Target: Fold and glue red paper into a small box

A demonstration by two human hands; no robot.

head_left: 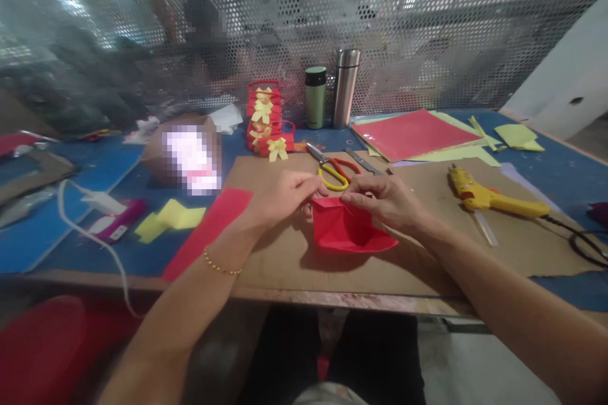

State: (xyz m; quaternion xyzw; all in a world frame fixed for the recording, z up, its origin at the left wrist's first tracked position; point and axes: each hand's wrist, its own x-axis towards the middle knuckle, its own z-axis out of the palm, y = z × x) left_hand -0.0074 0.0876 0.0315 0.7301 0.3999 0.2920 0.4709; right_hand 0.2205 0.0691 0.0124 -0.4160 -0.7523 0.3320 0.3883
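Observation:
A folded red paper piece (349, 228), bent up like a small open pouch, is held above the brown cardboard sheet (275, 266). My left hand (299, 193) pinches its upper left corner, fingers partly hidden behind it. With thumb and forefinger closed on the upper edge, my right hand (380, 197) grips the same piece. Just beyond my hands lie scissors (327, 168) with one yellow and one red handle, and a grey flat blade-like tool (363, 161). A flat red sheet (209, 228) lies left of my left wrist.
A yellow glue gun (494, 199) lies right on the cardboard, its cord trailing off. Red pouches with yellow bows (263, 120), a green tumbler (315, 98) and a steel flask (346, 88) stand behind. Red and yellow sheets (418, 133) are back right; yellow scraps (171, 216), a white cable (102, 237) left.

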